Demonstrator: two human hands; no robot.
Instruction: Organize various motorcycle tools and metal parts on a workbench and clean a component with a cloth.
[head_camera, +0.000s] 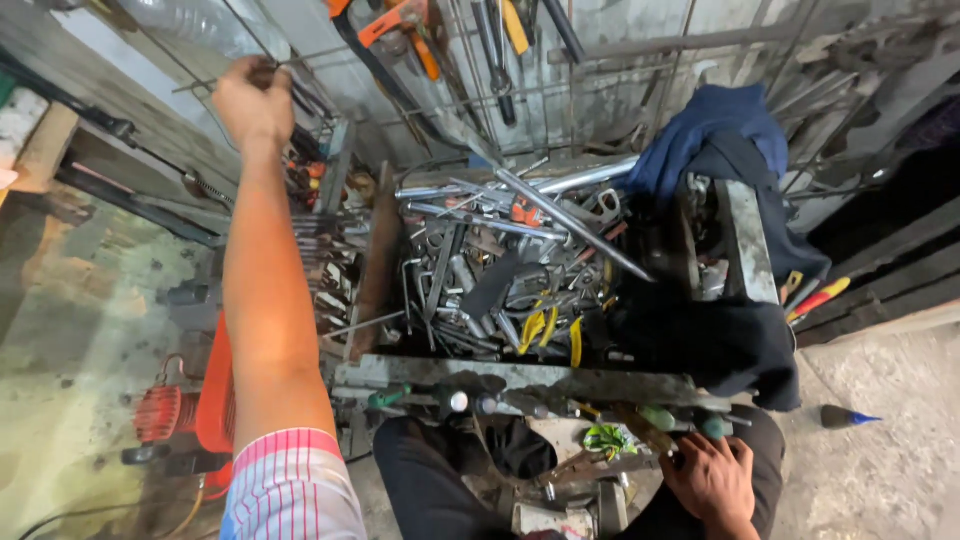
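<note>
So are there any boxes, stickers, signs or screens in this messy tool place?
No package, label, sign or screen shows clearly.
The tool tray holds only bare metal wrenches and pliers.
The left hand reaches a wire rack; the right hand rests by screwdriver handles.

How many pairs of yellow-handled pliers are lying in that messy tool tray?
2 that I can make out: one pair in the tray's lower middle, and a single yellow handle just right of it, its mate buried. More may hide under the pile.

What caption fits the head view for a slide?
Left hand reaching up to a wall rack, right hand low beside a cluttered tool bin.
</note>
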